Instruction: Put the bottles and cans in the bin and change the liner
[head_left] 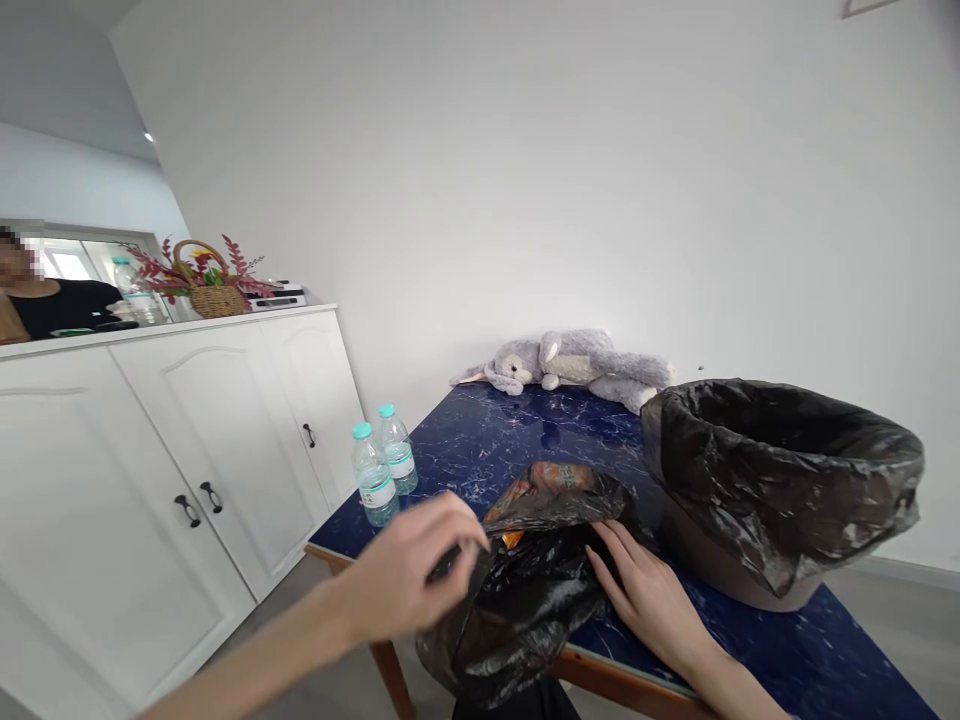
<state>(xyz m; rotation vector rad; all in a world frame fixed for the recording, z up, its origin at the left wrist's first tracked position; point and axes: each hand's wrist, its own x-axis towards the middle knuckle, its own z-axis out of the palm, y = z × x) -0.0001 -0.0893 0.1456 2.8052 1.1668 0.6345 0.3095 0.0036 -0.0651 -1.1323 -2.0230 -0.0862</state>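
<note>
A black plastic bag (525,590) lies at the near edge of the blue marble-patterned table (510,440), with orange wrappers (551,478) showing through its mouth. My left hand (409,570) pinches the bag's left rim, fingers closed on the plastic. My right hand (649,595) rests on the bag's right side, with its fingers tucked into the plastic folds. Part of the bag hangs over the table's wooden edge.
A bin lined with a black bag (780,480) stands right of the hands. Two water bottles (382,465) stand at the table's left edge. Grey plush toys (570,365) lie at the far end. White cabinets (187,450) carry a flower basket (210,285); a person (45,295) is behind.
</note>
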